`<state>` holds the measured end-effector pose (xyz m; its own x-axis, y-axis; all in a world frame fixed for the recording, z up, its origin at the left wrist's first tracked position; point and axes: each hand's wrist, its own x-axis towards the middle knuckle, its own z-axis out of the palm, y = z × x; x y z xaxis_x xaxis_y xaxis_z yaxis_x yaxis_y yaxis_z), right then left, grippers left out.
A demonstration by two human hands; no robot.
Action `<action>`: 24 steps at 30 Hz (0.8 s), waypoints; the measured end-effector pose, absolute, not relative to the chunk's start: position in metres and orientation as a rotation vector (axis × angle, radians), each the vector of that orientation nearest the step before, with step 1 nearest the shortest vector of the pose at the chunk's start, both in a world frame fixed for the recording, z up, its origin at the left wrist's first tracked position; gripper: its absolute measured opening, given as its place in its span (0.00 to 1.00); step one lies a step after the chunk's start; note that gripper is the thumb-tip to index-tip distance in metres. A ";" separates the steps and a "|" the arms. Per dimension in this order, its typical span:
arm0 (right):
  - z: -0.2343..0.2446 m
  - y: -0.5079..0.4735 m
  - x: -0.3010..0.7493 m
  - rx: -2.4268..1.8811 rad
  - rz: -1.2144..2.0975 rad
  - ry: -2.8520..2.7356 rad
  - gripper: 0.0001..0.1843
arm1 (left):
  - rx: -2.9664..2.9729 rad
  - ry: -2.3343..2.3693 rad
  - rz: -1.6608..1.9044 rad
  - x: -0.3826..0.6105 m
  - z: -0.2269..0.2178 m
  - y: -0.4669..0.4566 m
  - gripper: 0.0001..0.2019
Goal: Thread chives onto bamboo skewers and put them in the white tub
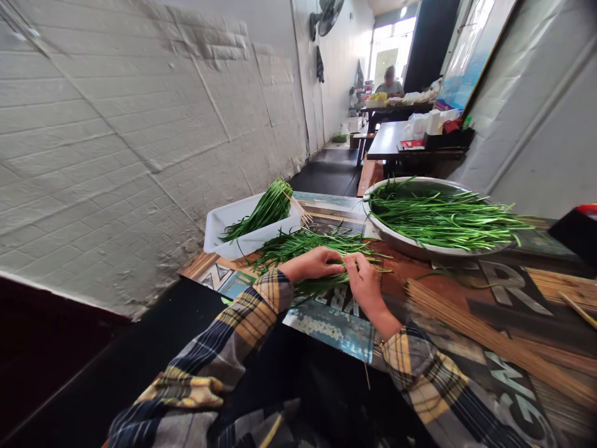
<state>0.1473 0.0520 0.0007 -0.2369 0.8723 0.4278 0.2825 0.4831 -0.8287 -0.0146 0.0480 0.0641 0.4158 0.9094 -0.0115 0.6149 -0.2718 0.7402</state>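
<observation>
A loose pile of green chives (303, 246) lies on the table in front of me. My left hand (313, 264) rests on the pile with its fingers closed over some stalks. My right hand (365, 281) is beside it, fingers curled and pinching chive stalks at the same spot. Both sleeves are plaid. A white plastic tray (224, 227) to the far left holds skewered chive bundles (263, 211). A large metal basin (410, 246) at the back right is full of long chives (443, 218).
A heap of bamboo skewers (485, 333) lies along the table to my right. A white brick wall runs on the left. Further back stand dark tables with containers (433, 121), and a seated person (389, 82) is at the far end. A wall fan (326, 15) hangs above.
</observation>
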 end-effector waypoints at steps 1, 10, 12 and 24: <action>-0.002 0.053 0.146 -0.990 0.708 -1.809 0.19 | 2.006 1.319 0.563 -0.015 0.059 0.046 0.13; -0.031 0.056 0.139 -1.040 0.572 -2.028 0.18 | 2.049 1.614 0.700 -0.024 0.033 0.016 0.10; -0.033 0.056 0.140 -1.042 0.570 -2.030 0.17 | 2.024 1.704 0.844 -0.029 0.035 0.011 0.08; -0.030 0.050 0.153 -1.018 0.590 -2.007 0.18 | 2.351 1.911 0.785 -0.002 0.022 -0.050 0.39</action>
<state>0.1529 0.0497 -0.0303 -0.3630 0.8208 0.4410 0.4519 0.5690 -0.6871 -0.0024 -0.0503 0.0219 0.1287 0.9204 0.3692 0.9142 -0.2544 0.3155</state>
